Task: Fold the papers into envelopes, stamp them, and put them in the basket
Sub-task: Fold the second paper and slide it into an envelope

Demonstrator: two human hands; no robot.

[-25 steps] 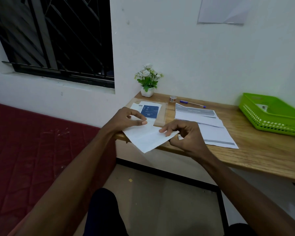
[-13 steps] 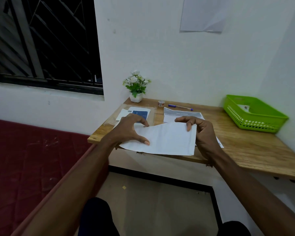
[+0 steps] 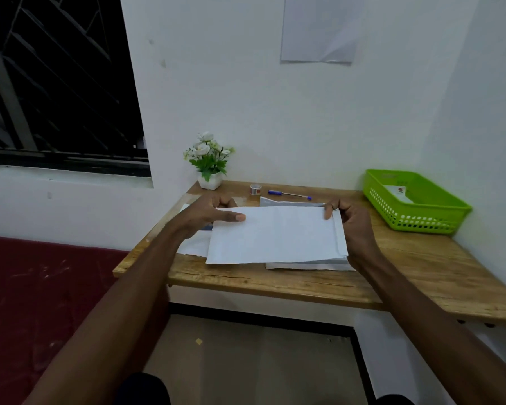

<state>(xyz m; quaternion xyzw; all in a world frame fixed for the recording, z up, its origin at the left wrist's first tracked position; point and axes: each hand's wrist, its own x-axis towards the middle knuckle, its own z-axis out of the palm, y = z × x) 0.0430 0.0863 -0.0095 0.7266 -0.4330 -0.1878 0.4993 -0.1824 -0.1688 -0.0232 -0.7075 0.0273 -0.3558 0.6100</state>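
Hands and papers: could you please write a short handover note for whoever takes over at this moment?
Left hand grips the sheet's left edge, thumb on top. Right hand pinches its right edge, where a narrow strip is folded.
The sheet is over the table, above the paper stack.
Done: one stamped envelope lies in the basket.
Left: finish folding, stamp, put it in the basket, then the stack.

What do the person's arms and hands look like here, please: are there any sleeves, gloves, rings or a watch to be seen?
Both arms are bare right up to the bottom edge of the head view, with no sleeves showing. The left hand and right hand wear no gloves, and no watch, bracelet or ring is visible. One short, pale nail shows on the left hand's fingers.
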